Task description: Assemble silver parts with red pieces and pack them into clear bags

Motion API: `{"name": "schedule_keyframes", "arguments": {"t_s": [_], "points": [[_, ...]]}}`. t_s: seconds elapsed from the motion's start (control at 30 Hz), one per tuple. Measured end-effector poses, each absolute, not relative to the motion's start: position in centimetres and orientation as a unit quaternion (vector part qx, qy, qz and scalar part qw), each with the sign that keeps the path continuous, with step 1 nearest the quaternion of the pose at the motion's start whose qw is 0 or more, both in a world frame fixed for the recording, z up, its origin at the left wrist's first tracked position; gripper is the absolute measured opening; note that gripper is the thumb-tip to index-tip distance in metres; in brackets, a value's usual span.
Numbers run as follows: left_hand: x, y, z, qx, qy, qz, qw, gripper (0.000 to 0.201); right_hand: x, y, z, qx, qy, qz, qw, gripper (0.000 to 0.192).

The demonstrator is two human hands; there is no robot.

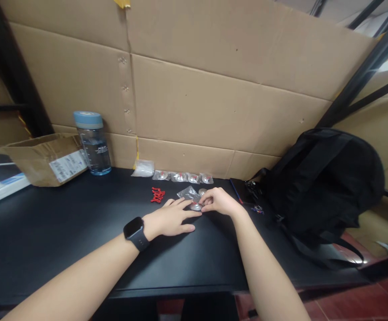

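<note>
My left hand [172, 219] lay flat on the desk [80, 232], fingers spread, tips touching a small metal disc [196, 206]. My right hand [220, 203] pinched the disc's other edge.

Matt black table [63, 232], rough brown cardboard wall [214, 98], shiny metal disc [196, 206].

Counted beside the water bottle [92, 142]: four bagged discs [183, 177], one cardboard box [43, 158], one backpack [321, 187], two hands [170, 218]
</note>
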State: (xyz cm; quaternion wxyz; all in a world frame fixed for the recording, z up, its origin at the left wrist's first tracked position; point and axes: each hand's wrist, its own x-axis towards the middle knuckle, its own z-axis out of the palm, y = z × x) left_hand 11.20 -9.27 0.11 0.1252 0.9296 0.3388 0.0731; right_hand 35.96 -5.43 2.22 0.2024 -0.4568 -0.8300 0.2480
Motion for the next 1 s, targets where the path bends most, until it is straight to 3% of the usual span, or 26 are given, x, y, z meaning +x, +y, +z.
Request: {"name": "schedule_keyframes", "arguments": {"t_s": [0.17, 0.3, 0.53, 0.83, 0.93, 1.0], "points": [[11.1, -9.1, 0.3, 0.927, 0.340, 0.063, 0.147, 0.052, 35.4, -5.6, 1.8, -0.459, -0.802, 0.299, 0.239, 0.037], [11.1, -9.1, 0.4, 0.925, 0.343, 0.057, 0.150, 0.053, 35.0, -5.5, 1.6, -0.460, -0.806, 0.278, 0.247, 0.033], [11.2, -9.3, 0.6, 0.913, 0.366, 0.038, 0.174, 0.056, 34.5, -4.6, 0.8, -0.487, -0.828, 0.106, 0.257, 0.029], [10.8, -9.0, 1.3, 0.912, 0.366, 0.058, 0.176, 0.044, 31.9, -3.8, -0.9, -0.522, -0.814, -0.059, 0.249, 0.026], [10.5, -8.7, 1.6, 0.917, 0.354, 0.097, 0.155, 0.031, 31.7, -3.6, -1.1, -0.508, -0.818, -0.037, 0.266, 0.025], [10.5, -8.5, 1.7, 0.921, 0.342, 0.134, 0.128, 0.025, 32.1, -3.5, -1.1, -0.472, -0.831, 0.016, 0.293, 0.033]]}}
